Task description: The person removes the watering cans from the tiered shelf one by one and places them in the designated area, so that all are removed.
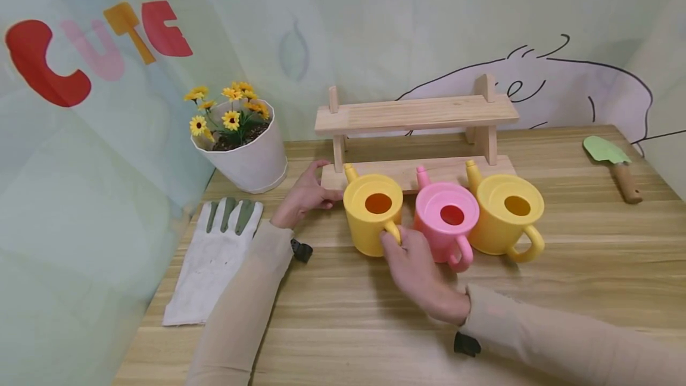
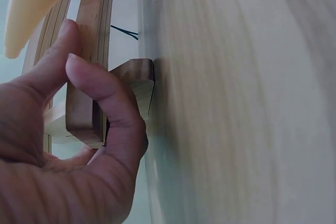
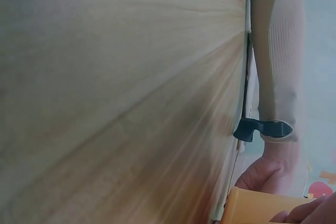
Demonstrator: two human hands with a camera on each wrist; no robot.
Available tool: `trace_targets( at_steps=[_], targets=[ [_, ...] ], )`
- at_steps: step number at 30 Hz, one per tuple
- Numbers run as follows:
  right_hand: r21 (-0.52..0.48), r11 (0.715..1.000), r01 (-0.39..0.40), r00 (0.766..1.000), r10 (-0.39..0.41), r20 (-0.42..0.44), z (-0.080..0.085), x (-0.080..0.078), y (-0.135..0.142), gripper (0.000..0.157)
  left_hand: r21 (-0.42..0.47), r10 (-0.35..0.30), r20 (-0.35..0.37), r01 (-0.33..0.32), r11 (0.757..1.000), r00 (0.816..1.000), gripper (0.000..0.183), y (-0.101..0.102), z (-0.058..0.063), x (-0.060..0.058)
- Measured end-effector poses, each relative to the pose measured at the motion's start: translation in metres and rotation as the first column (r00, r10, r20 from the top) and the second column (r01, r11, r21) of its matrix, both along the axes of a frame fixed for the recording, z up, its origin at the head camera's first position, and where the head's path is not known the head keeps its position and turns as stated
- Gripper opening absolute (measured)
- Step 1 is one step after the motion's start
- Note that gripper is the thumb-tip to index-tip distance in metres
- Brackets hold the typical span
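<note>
My left hand (image 1: 305, 195) grips the left end of a two-tier wooden shelf (image 1: 418, 113). In the left wrist view, its thumb and curled fingers go round the lower board (image 2: 79, 119). My right hand (image 1: 420, 270) holds the handle of the left yellow watering can (image 1: 359, 231), which stands upright before the shelf, its spout pointing at the lower board. The right wrist view shows only part of the yellow can (image 3: 254, 205) and some fingertips (image 3: 310, 211). To its right are a pink watering can (image 1: 434, 234) and another yellow watering can (image 1: 485, 231).
A white pot (image 1: 252, 165) with yellow flowers stands at the back left. In front of it lies a white work glove (image 1: 206, 279) with green fingertips. A small trowel (image 1: 624, 180) with a green blade lies at the far right of the wooden table (image 1: 589, 273).
</note>
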State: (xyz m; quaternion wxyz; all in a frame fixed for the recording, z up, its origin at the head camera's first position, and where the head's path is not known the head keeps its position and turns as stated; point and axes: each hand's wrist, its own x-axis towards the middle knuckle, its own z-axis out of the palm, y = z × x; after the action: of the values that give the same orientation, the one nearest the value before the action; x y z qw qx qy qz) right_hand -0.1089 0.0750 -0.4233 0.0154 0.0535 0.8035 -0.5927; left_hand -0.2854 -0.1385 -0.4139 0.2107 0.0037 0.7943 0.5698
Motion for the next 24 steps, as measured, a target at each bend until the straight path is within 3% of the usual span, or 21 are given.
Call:
trace_targets(
  at_steps=[5, 14, 24],
  targets=[
    [0.015, 1.0, -0.013, 1.0, 0.013, 0.0, -0.012, -0.003, 0.001, 0.04, -0.007, 0.0, 0.005, 0.0, 1.0, 1.0, 0.094, -0.001, -0.001, 0.0],
    [0.002, 1.0, 0.017, 1.0, -0.017, -0.014, -0.009, 0.003, -0.003, 0.04, 0.004, 0.006, 0.002, -0.006, 1.0, 1.0, 0.095, -0.001, -0.001, 0.001],
    [0.033, 0.999, 0.042, 0.999, -0.042, -0.004, -0.03, -0.004, -0.002, 0.042, 0.008, 0.0, -0.004, 0.0, 1.0, 1.0, 0.098, 0.0, -0.002, -0.001]
  ],
)
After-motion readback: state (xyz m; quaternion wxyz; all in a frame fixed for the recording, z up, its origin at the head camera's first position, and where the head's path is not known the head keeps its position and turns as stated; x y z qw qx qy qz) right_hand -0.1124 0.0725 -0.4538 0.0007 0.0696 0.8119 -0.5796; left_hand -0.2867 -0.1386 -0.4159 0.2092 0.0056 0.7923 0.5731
